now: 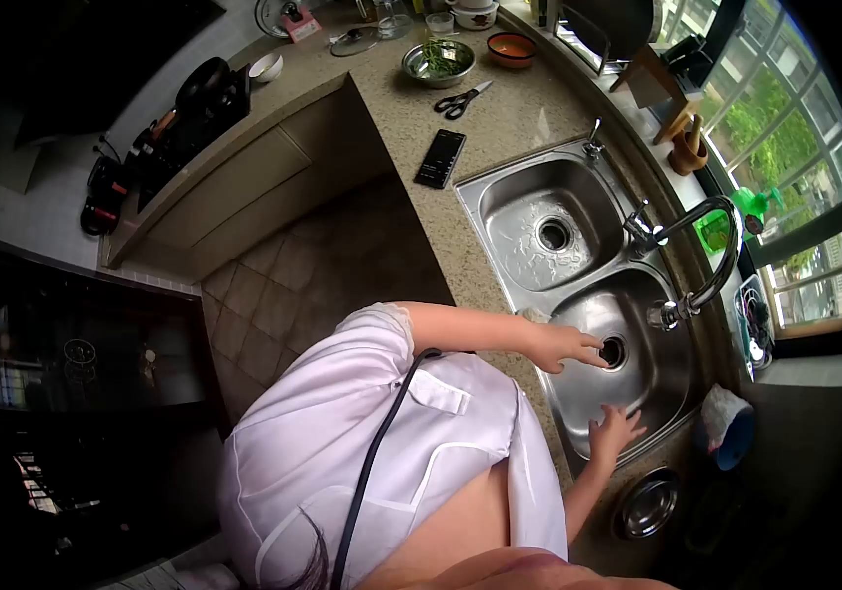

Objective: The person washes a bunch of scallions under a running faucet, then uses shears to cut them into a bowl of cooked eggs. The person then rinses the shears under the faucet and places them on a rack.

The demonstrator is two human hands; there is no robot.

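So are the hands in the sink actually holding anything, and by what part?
Nothing is clearly held. The left hand reaches with fingertips at the drain of the near sink basin; the right hand rests open on the basin floor.

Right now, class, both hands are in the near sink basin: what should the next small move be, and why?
Probably close the left hand fingertips on the drain fitting. They already reach its rim, while the right hand rests open on the basin wall. The tap shows no running water.
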